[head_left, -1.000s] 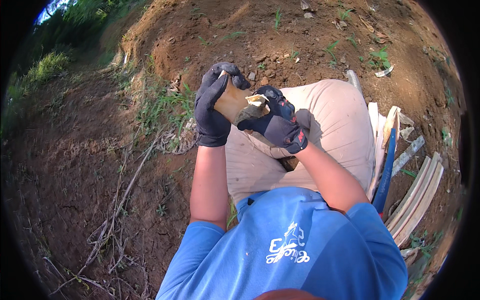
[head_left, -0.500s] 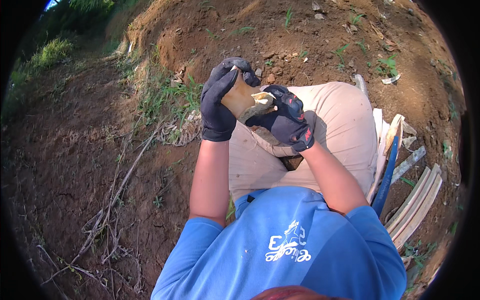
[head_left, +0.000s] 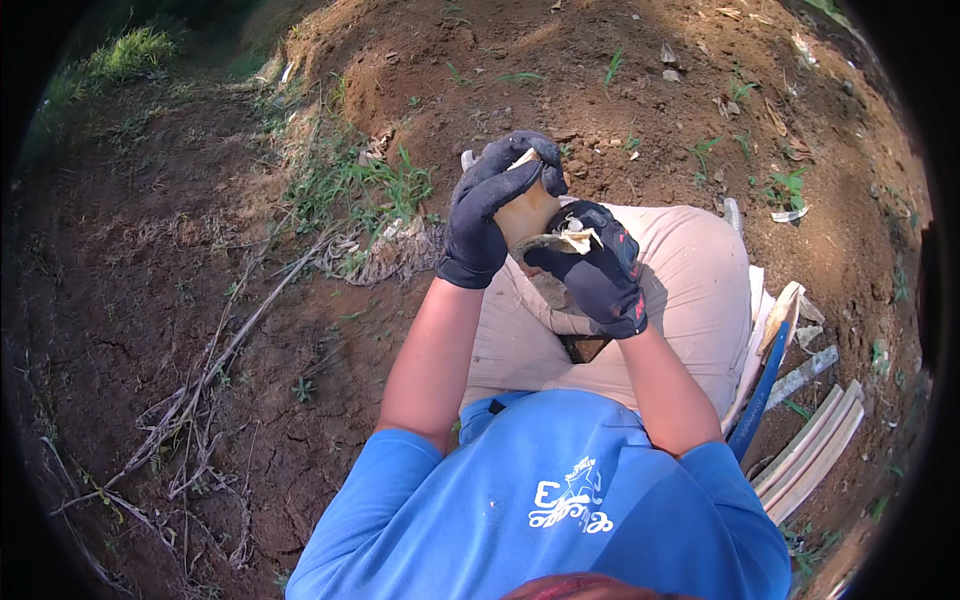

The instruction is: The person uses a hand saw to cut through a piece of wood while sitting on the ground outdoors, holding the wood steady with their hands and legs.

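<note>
Both hands wear black gloves and are raised over my lap. In my left hand (head_left: pixel 497 205), closed round its upper end, is a smooth, curved tan piece (head_left: pixel 528 212) that looks like husk or bark; I cannot tell its exact kind. My right hand (head_left: pixel 604 268) is closed at the lower end of the piece, where a greyish rim and a pale, frayed strip (head_left: pixel 578 238) stick out between thumb and fingers. The gloves hide much of both ends. My right glove has red marks on its back.
Beige-trousered legs (head_left: pixel 680 270) lie folded beneath my hands. On my right are a long blue tool or handle (head_left: pixel 764 390), a greyish flat bar (head_left: pixel 802 376) and several curved pale strips (head_left: pixel 815 450). Dry stalks (head_left: pixel 225 350) and grass (head_left: pixel 375 190) lie left on brown soil.
Both hands have shifted slightly right and lower in the view, with the tan piece still between them. The frayed end now sits more bunched in my right hand. The whole view has shifted a little.
</note>
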`<state>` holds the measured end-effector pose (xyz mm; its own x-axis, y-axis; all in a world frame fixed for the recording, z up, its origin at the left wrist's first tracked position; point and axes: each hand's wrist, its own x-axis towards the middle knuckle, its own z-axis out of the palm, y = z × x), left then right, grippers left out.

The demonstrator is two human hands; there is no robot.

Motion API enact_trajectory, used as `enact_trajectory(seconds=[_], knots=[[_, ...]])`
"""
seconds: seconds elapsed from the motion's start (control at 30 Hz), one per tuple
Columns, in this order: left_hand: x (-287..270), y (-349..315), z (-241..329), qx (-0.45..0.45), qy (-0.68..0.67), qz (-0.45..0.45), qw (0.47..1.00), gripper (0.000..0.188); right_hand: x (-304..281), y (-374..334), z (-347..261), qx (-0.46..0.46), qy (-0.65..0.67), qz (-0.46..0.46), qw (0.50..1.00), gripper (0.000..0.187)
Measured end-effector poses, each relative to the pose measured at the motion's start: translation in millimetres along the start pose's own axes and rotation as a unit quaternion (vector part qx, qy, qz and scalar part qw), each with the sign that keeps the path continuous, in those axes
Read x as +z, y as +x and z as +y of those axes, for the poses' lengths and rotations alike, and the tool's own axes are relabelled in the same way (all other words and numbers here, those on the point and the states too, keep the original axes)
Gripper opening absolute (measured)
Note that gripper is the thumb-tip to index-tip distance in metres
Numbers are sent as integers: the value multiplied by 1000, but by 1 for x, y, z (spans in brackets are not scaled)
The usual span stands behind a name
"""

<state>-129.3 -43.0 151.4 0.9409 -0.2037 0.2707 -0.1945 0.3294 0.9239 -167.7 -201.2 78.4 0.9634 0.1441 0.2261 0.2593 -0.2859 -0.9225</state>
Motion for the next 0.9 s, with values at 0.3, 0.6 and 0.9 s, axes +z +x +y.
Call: enact_trajectory(seconds=[0.3,0.6,0.9], knots=[[-9,1,-1,-68,-106,-28,992,28,-25,13,1,-212,-28,-58,975,29],[-65,5,-11,-33,-169,33,985,32,5,-13,32,-186,-39,-200,961,22],[-101,-6,-20,-40,-240,87,966,39,-6,-17,30,121,84,-191,971,26]])
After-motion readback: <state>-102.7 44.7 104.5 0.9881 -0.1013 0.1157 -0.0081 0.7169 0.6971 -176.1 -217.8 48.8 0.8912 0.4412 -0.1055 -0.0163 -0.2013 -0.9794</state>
